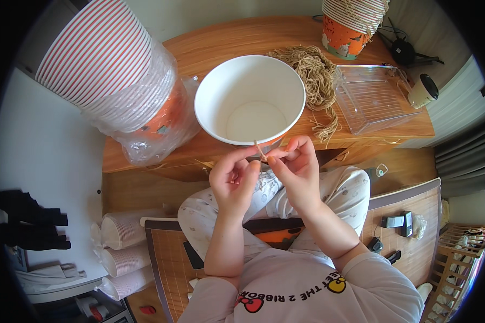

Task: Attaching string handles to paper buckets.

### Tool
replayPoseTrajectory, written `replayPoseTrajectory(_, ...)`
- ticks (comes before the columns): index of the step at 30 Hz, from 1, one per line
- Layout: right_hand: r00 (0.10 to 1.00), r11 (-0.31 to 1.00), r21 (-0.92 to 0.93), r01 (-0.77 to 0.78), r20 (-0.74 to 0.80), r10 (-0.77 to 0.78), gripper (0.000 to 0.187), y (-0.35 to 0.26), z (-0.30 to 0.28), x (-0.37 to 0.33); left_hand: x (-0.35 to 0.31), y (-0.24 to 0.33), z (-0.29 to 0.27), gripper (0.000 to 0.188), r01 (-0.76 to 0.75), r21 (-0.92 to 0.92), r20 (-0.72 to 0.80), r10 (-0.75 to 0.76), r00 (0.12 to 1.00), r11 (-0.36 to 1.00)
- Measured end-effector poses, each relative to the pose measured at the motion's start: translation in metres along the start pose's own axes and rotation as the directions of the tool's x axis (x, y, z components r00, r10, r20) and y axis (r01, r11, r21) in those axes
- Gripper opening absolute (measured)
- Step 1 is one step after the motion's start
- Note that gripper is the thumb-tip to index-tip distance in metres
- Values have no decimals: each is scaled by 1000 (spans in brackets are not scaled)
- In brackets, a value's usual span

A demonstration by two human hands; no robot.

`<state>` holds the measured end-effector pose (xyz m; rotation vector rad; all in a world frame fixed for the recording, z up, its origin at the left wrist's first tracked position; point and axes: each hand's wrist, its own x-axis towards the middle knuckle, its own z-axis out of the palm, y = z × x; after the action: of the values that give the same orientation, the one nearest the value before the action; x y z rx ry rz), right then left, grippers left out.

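Tan cord (pixel 258 149) pinched in fingertips of left hand (pixel 235 176) and right hand (pixel 295 171), seemingly for fine control; held by the near rim of white-lined bucket (pixel 242 121). Cord bundle (pixel 313 78) laid just beside, presumably for easy reach.

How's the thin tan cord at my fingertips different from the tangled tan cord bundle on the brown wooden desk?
The thin tan cord is held up by the left hand and right hand; the tangled tan cord bundle lies on the brown wooden desk. The cord looks slim, while the bundle is a thick heap of many strands. Both are tan.
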<state>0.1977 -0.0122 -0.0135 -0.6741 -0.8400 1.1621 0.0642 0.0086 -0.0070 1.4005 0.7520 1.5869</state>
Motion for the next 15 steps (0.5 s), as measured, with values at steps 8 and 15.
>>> replayPoseTrajectory(8, 996, 984, -159, 79, 62, -70, 34, -11, 3, 0, 9, 19, 5, 8, 240, 14, 17, -241, 970, 971)
replayPoseTrajectory(15, 990, 977, -180, 117, 101, -100, 41, -7, -5, 0, 11, 29, 7, 7, 370, -136, -2, -374, 928, 919)
